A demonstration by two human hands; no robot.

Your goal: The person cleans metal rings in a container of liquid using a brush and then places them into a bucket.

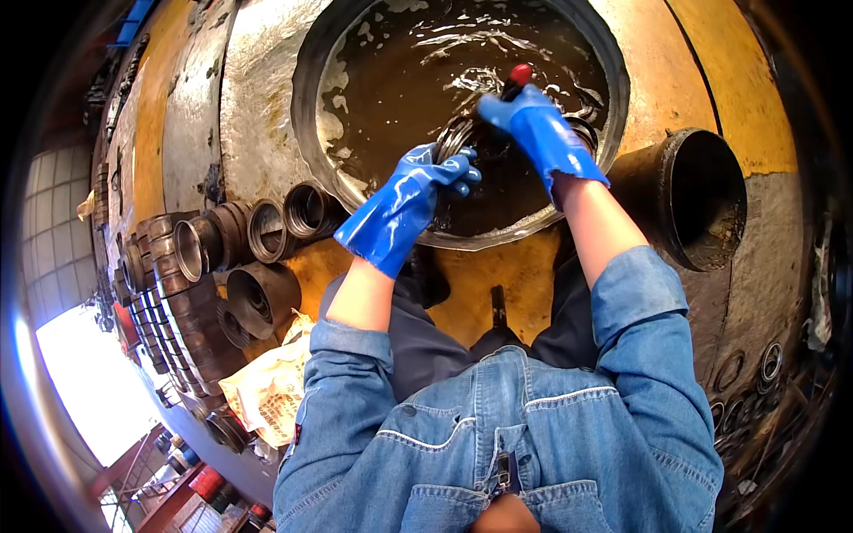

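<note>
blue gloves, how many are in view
2. One blue glove covers the left hand, which holds metal rings; another blue glove covers the right hand, which grips a red-ended tool. Others may be hidden from view.

A tub [306, 107] of liquid [400, 84] sits before me, under my hands [435, 171]; a pipe [647, 178] lies right of it, cylinders [233, 229] left, a sack [269, 386] at my left.

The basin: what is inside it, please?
The basin holds brown, foamy liquid. Over it, the left hand holds metal rings, the right hand a red-tipped tool. The bottom is hidden under the murky liquid.
</note>
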